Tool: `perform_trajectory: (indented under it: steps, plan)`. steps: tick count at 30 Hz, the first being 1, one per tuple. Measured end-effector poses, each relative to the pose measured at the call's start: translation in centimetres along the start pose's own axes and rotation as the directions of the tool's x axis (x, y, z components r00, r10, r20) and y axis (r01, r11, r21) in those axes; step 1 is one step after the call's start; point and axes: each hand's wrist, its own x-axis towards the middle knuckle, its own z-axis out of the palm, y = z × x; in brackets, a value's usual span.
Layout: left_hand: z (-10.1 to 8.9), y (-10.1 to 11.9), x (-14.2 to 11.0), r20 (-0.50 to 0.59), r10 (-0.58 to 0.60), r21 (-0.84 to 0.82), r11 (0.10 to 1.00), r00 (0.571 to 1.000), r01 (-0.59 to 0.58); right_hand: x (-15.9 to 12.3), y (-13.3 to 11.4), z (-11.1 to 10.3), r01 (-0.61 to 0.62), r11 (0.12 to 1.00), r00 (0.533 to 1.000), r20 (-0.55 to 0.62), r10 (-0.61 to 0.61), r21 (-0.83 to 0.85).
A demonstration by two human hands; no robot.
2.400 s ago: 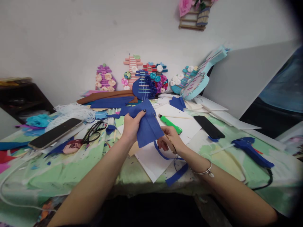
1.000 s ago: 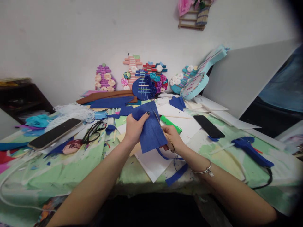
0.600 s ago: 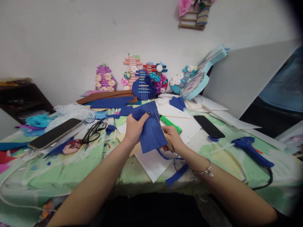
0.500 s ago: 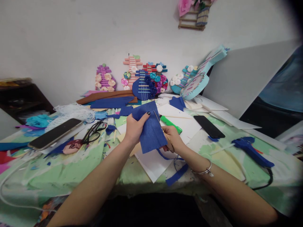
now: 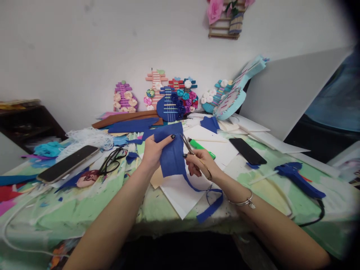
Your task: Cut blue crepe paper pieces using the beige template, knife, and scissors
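Note:
My left hand (image 5: pixel 154 150) pinches a sheet of dark blue crepe paper (image 5: pixel 171 157), its thumb lying on top. In my right hand (image 5: pixel 201 163) is a pair of scissors (image 5: pixel 189 146), with the blades at the sheet's right edge. A narrow blue strip (image 5: pixel 194 186) hangs from the sheet's lower right corner and curls onto the table. Beside it lies a wider blue strip (image 5: pixel 210 210). Under the hands are white paper sheets (image 5: pixel 181 198). Just beyond my right hand rests a green utility knife (image 5: pixel 197 144).
A phone (image 5: pixel 69 163) and black cord lie at left, another black phone (image 5: pixel 247 151) at right. Farther right is a blue glue gun (image 5: pixel 299 180). Decorated paper instruments, including a blue one (image 5: pixel 165 108), lean against the wall. White string (image 5: pixel 87 138) is heaped at back left.
The blue sheet and my left hand have shifted slightly left. The scissors have come away from over the sheet to its right edge, and more of the hanging strip shows.

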Motion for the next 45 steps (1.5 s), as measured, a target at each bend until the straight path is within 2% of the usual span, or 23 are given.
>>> perform_trajectory:
  steps: [2,7,11,15,20,23,28,33,45]
  plan:
    - [-0.2,0.2,0.1,0.051,-0.039,0.012,0.999,0.998,0.039,0.1,-0.3,-0.5,0.003,1.0,1.0,-0.016,-0.003,0.016]
    - [-0.1,0.4,-0.3,0.216,-0.131,0.11,0.988,0.967,0.109,0.4,-0.6,-1.5,0.1,0.99,0.98,-0.183,-0.081,0.097]
    - [-0.1,0.2,-0.5,0.313,-0.183,0.203,0.971,0.932,0.123,0.4,-0.6,-1.6,0.099,0.992,0.985,-0.15,-0.087,0.08]
    - [-0.1,0.1,-0.4,0.357,-0.154,0.247,0.967,0.921,0.066,0.2,-0.7,-1.4,0.089,0.992,0.987,-0.141,-0.076,0.086]
    - [-0.1,0.5,-0.5,0.444,-0.11,0.175,0.984,0.889,0.035,0.3,-0.7,-1.5,0.093,0.989,0.985,-0.157,-0.074,0.117]
    - [-0.3,0.4,-0.5,0.446,-0.087,0.154,0.988,0.891,0.019,0.4,-0.7,-1.6,0.093,0.988,0.983,-0.169,-0.072,0.121]
    - [-1.0,0.0,0.0,0.427,-0.055,0.29,0.954,0.902,-0.079,0.3,-0.8,-1.5,0.082,0.99,0.984,-0.168,-0.062,0.117]
    - [-1.0,-0.2,0.1,0.462,-0.1,0.327,0.943,0.881,-0.064,0.3,-0.9,-1.4,0.08,0.992,0.989,-0.133,-0.067,0.093]
    - [-0.3,-0.1,-0.3,0.453,-0.174,0.367,0.93,0.874,-0.005,0.2,-1.1,-1.6,0.067,0.997,0.994,-0.085,-0.065,0.022]
